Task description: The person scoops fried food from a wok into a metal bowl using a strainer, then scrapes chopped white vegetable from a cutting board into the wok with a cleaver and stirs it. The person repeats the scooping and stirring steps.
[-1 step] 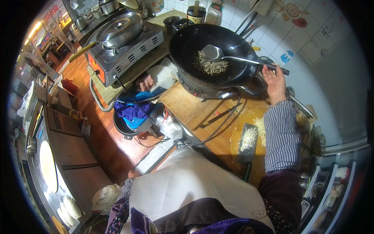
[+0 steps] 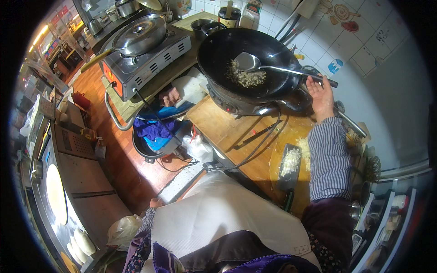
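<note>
My right hand (image 2: 321, 96) is palm up beside the wok's right rim, fingers apart and not wrapped round anything. Its fingertips are at the dark handle of a metal spatula (image 2: 277, 69); I cannot tell whether they touch it. The spatula's blade lies in the black wok (image 2: 218, 57), on chopped, browned bits of food (image 2: 248, 78). My left hand (image 2: 156, 202) hangs low by the left edge of my white apron, only a small part of it showing and its fingers unclear. A cleaver (image 2: 287, 179) carrying chopped pale pieces rests on the board near my right forearm.
Left of the wok, a lidded steel pan (image 2: 141, 34) stands on a gas stove (image 2: 154, 61). A cutting board (image 2: 207, 116), a dark stick-like tool (image 2: 258, 135) and a black cable lie before the wok. A white plastic bag (image 2: 199, 148) hangs by the counter. Tiled wall rises behind.
</note>
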`<action>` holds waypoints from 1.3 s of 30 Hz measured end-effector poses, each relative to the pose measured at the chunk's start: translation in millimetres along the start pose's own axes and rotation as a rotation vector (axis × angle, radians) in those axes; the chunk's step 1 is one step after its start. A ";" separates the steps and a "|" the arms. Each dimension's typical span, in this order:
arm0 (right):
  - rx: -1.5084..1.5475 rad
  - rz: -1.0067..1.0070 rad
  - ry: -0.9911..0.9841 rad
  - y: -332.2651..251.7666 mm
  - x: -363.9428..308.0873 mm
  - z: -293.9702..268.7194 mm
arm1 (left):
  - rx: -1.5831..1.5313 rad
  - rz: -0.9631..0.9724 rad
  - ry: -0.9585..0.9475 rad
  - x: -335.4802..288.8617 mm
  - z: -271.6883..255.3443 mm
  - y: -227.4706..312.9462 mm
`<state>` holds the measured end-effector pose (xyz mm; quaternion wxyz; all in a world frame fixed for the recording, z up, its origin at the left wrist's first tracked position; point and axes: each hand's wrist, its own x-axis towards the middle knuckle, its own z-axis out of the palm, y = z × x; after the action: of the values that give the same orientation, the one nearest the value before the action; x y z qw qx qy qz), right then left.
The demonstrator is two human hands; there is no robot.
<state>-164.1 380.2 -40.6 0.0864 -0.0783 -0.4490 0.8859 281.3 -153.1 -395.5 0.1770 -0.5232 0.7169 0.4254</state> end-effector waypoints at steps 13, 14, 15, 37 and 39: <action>-0.007 0.004 0.011 3.1 -3.8 3.1 | 0.024 0.035 -0.033 4.2 -3.3 -1.5; -0.013 0.008 0.026 3.1 -4.1 2.5 | 0.025 0.038 -0.033 4.1 -3.8 -1.3; -0.019 0.014 0.028 3.0 -4.6 1.8 | 0.023 0.040 -0.041 3.9 -3.8 -1.4; -1.164 0.025 0.323 48.0 -338.2 -193.7 | -0.095 0.052 -0.321 10.0 17.2 93.0; -1.159 -0.010 0.278 54.9 -347.7 -195.1 | -0.033 0.012 -0.348 11.1 19.6 102.0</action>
<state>211.8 423.2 -177.8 0.0918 -0.2258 -0.8441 0.4776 181.3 -134.9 -371.2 0.2870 -0.4403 0.6714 0.5224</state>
